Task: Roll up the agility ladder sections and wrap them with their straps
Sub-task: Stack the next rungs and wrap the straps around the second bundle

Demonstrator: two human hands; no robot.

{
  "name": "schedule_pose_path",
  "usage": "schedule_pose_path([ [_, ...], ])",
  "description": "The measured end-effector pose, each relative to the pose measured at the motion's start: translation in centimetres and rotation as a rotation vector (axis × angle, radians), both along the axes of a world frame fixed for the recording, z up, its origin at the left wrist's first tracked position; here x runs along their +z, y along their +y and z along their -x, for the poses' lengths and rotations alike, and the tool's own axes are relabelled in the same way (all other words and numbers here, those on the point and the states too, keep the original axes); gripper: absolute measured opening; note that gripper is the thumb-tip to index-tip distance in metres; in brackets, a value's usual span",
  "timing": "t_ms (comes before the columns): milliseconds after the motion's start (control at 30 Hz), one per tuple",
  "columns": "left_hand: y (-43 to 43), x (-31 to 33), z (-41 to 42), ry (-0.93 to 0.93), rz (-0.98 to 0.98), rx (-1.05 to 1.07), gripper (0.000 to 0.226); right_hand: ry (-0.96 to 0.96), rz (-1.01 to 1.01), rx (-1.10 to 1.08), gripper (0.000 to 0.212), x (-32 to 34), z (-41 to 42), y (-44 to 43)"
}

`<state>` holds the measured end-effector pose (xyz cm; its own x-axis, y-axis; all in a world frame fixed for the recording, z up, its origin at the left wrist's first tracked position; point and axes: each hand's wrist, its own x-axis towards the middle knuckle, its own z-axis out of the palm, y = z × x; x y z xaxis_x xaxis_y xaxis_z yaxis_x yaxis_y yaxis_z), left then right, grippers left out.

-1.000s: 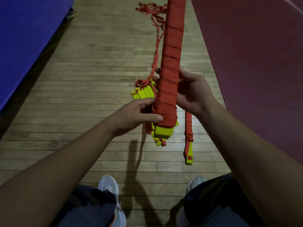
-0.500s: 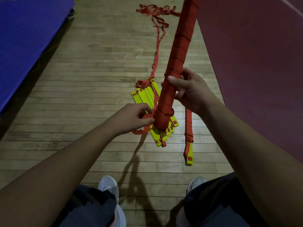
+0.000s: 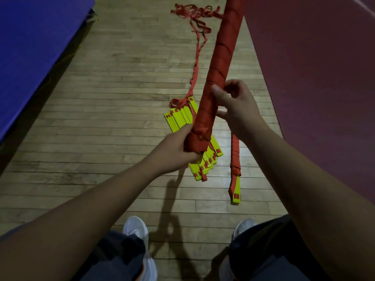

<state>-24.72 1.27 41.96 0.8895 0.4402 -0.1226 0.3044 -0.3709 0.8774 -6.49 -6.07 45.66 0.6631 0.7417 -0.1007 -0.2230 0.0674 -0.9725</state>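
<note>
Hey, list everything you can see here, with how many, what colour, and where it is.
long strap-wrapped ladder bundle: one, red, slanting up from both hands
stack of flat plastic rungs: one, yellow, floor behind that bundle
loose webbing strap: one, red, trailing from the stack to a far tangle
smaller wrapped bundle: one, red, yellow end, floor right of the stack
wooden plank floor: one, light brown, underfoot
blue mat: one, far left
dark red mat: one, right
white shoes: two, bottom edge
left hand: one, gripping the bundle's lower end
right hand: one, holding it higher up
</note>
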Motion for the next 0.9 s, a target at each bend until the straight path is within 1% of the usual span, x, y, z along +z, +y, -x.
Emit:
schedule_pose_path([
  [67,0.9,0.6,0.4,-0.045,0.240,-0.023,0.068,0.081,-0.060,0.034,0.015,0.4,-0.8,-0.4],
  [100,1.3,1.0,0.6,-0.069,0.341,-0.036,0.069,0.118,-0.094,0.058,0.013,0.8,-1.0,-0.7],
  [200,1.4,1.6,0.7,-0.114,0.554,-0.108,0.073,0.255,-0.171,0.210,0.025,1.5,-0.6,-1.1],
  [267,1.1,1.6,0.6,-0.128,0.634,-0.143,0.073,0.420,-0.218,0.332,0.041,1.6,0.0,-1.3],
  [333,1.0,1.6,0.5,-0.133,0.670,-0.168,0.070,0.581,-0.314,0.401,0.049,1.4,0.3,-1.2],
  [367,1.0,1.6,0.5,-0.131,0.661,-0.186,0.069,0.613,-0.341,0.419,0.050,1.3,0.2,-1.2],
  [433,1.2,1.8,0.4,-0.109,0.612,-0.225,0.069,0.584,-0.352,0.446,0.048,1.3,0.0,-1.3],
  [600,1.9,1.9,0.2,0.011,0.424,-0.283,0.060,0.333,-0.240,0.462,0.046,1.3,-0.8,-1.5],
  [667,2.4,1.7,0.4,0.059,0.343,-0.287,0.056,0.271,-0.215,0.435,0.041,1.4,-0.8,-1.5],
  [767,3.5,1.7,0.8,0.159,0.220,-0.290,0.058,0.221,-0.205,0.391,0.036,1.7,-1.1,-1.6],
  [800,4.0,1.7,1.0,0.183,0.205,-0.289,0.053,0.212,-0.199,0.376,0.036,1.8,-1.3,-1.7],
  [900,4.9,1.5,1.4,0.193,0.126,-0.284,0.026,0.198,-0.165,0.321,0.031,1.9,-1.7,-1.9],
])
